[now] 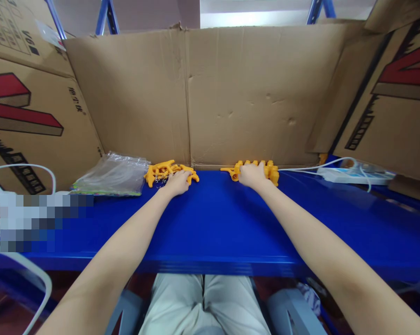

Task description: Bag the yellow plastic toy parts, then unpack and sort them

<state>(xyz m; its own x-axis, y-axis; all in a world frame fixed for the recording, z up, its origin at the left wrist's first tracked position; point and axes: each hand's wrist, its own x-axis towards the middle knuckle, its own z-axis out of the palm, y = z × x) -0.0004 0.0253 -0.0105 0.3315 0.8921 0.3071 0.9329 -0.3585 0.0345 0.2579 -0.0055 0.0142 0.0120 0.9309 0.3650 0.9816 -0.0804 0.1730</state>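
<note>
My left hand point(177, 183) reaches to the far side of the blue table, its fingers curled down on a branching orange-yellow plastic piece point(195, 175). Beside it lies a pile of similar orange-yellow pieces point(157, 171), with tiny light bits, perhaps screws, scattered around them. My right hand point(253, 176) is closed over knobbly orange-yellow plastic parts point(272, 173) set in a row near the cardboard. Left of that hand, a thin piece with a round end point(233, 175) sticks out. The fingertips of both hands are partly hidden.
A stack of clear plastic bags point(114, 174) lies left of the pile. Cardboard walls point(251, 93) enclose the back and sides of the blue table point(210, 223). White cables run to a power strip point(356, 176) at right. A white device point(12, 204) stands at left, partly pixelated.
</note>
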